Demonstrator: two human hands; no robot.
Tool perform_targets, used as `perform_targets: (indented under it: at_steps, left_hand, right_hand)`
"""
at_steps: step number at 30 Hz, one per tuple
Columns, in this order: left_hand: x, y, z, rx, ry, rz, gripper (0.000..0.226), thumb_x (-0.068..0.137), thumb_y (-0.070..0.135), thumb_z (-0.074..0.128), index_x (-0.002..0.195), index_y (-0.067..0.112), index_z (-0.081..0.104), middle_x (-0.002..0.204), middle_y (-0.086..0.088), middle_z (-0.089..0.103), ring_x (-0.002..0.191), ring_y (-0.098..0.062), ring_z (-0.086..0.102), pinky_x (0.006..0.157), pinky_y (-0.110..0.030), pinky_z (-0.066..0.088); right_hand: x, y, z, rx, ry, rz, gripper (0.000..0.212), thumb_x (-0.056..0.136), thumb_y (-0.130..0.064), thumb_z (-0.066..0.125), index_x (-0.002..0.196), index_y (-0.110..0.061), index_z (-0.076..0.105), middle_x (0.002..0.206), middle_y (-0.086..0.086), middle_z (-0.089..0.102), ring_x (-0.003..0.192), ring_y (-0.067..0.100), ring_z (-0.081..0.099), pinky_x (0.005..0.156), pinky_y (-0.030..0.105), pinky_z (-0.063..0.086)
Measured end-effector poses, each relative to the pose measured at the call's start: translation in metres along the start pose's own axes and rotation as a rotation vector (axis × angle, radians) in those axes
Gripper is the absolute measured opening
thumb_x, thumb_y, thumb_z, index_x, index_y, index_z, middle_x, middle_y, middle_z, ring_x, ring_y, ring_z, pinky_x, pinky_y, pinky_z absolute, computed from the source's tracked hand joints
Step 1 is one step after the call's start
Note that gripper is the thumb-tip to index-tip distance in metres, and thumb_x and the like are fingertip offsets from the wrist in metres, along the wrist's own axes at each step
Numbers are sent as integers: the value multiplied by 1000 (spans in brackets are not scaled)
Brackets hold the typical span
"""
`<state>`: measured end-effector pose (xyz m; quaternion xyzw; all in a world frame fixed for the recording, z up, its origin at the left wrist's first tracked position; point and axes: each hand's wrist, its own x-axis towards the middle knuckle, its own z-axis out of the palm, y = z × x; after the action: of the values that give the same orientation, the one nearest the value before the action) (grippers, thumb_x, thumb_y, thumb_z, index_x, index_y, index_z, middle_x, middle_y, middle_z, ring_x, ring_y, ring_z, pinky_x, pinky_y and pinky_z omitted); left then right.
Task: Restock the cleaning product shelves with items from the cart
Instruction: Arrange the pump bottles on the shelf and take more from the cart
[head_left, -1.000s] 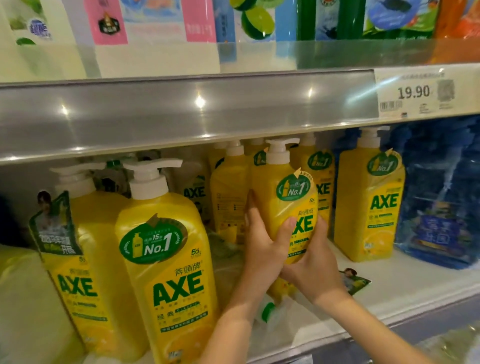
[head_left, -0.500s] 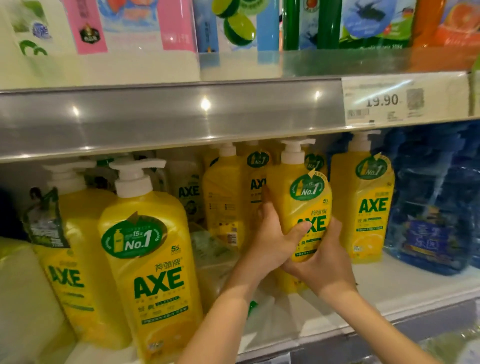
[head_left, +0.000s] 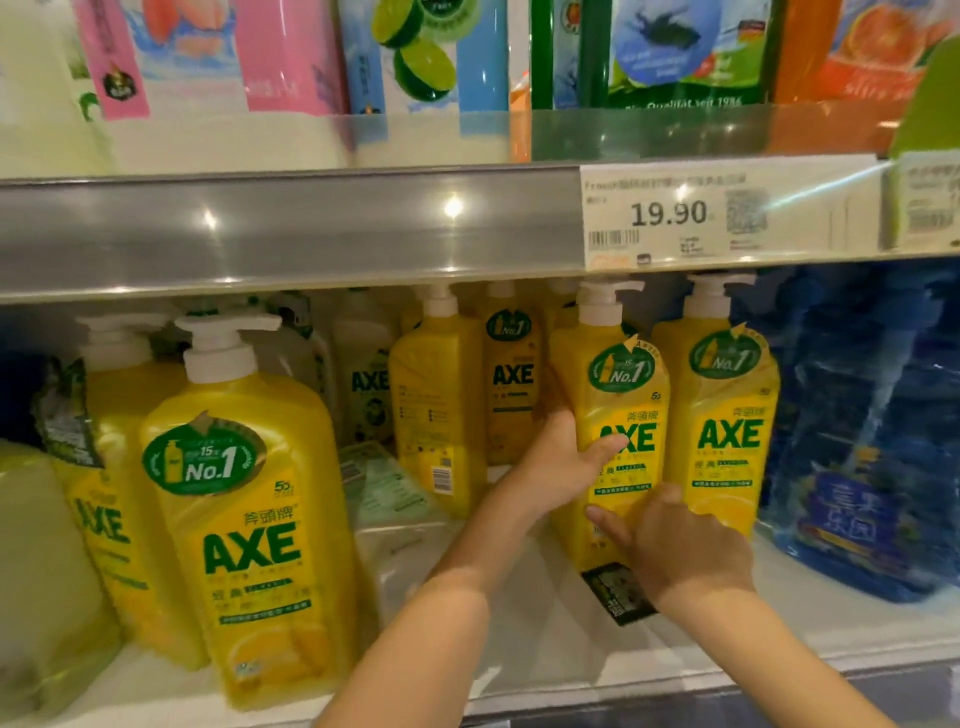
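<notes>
- Directly ahead, two bare forearms reach up from the bottom edge to a yellow soap bottle (head_left: 621, 395) on the shelf (head_left: 519, 654).
- The left hand (head_left: 558, 470) wraps the bottle's left side, thumb laid across the label.
- The right hand (head_left: 680, 553) grips the lower front, fingers curled against it, hiding the base.
- The bottle is just beside a matching bottle (head_left: 724, 431) on its right.
</notes>
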<state>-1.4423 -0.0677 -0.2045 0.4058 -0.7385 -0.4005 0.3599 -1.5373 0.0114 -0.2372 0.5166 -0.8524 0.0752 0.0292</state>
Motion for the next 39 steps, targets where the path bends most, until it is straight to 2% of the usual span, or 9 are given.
perform_targets:
  at_steps: [4, 12, 16, 18, 23, 28, 31, 36, 39]
  left_hand:
    - [1, 7, 3, -11, -17, 12, 25, 93, 22, 61, 111, 31, 46, 123, -6, 62, 115, -23, 59, 101, -45, 47]
    - [-8, 5, -2, 93, 35, 48, 60, 91, 24, 65, 142, 15, 34, 136, -9, 52, 124, -24, 50, 105, -33, 40]
    - [-34, -8, -32, 209, 195, 95, 57, 96, 35, 53, 146, 20, 32, 134, -11, 52, 121, -29, 52, 103, -42, 43]
    - [-52, -16, -49, 361, 328, 118, 39, 101, 30, 44, 139, 20, 44, 133, -6, 52, 120, -23, 50, 100, -35, 41]
    - [-82, -37, -63, 619, 316, -75, 38, 99, 20, 44, 137, 18, 44, 141, -6, 41, 129, -29, 39, 109, -41, 32]
    - [-83, -45, -66, 617, 289, -148, 41, 92, 19, 57, 131, 13, 47, 135, -10, 43, 125, -32, 42, 109, -44, 33]
    - [-82, -47, -69, 547, 345, -145, 54, 86, 18, 65, 135, 12, 43, 137, -9, 38, 126, -30, 42, 108, -40, 35]
    - [-81, -49, -66, 520, 336, -122, 75, 84, 11, 68, 146, 24, 28, 146, -3, 30, 137, -26, 32, 115, -38, 30]
    - [-80, -49, -66, 532, 339, -111, 80, 84, 11, 69, 148, 21, 23, 150, -5, 23, 137, -26, 32, 115, -36, 30]
  right_hand:
    - [10, 2, 6, 2, 15, -77, 65, 90, -72, 18, 99, -23, 59, 102, -2, 68, 99, 20, 65, 68, 29, 39]
    - [3, 4, -1, 81, -51, -122, 47, 95, -62, 34, 108, -22, 53, 110, 0, 65, 104, 23, 61, 73, 31, 40]
    - [-1, -14, -12, 864, -197, -305, 22, 88, -34, 68, 90, -14, 57, 72, 5, 67, 60, 19, 64, 54, 30, 48]
    - [-2, -38, -17, 1241, -255, -318, 18, 86, -14, 70, 95, -9, 55, 70, 6, 66, 57, 17, 63, 49, 28, 50]
    - [18, -104, -14, 1293, -47, -392, 22, 84, -19, 74, 98, -21, 58, 90, -2, 66, 80, 13, 63, 68, 17, 49]
    - [50, -147, -4, 1201, 0, -402, 94, 69, -30, 85, 142, -17, 27, 133, 4, 50, 116, 23, 54, 95, 37, 47]
    - [65, -159, 8, 1259, -19, -357, 125, 48, -52, 87, 146, -22, 16, 143, 8, 43, 128, 27, 47, 106, 48, 41]
    - [81, -164, 20, 1274, -39, -309, 107, 52, -30, 94, 136, -16, 31, 132, 8, 52, 120, 27, 53, 101, 49, 46]
    - [86, -163, 18, 1244, -21, -326, 108, 40, -41, 95, 129, -17, 38, 128, 8, 55, 118, 27, 54, 100, 48, 47]
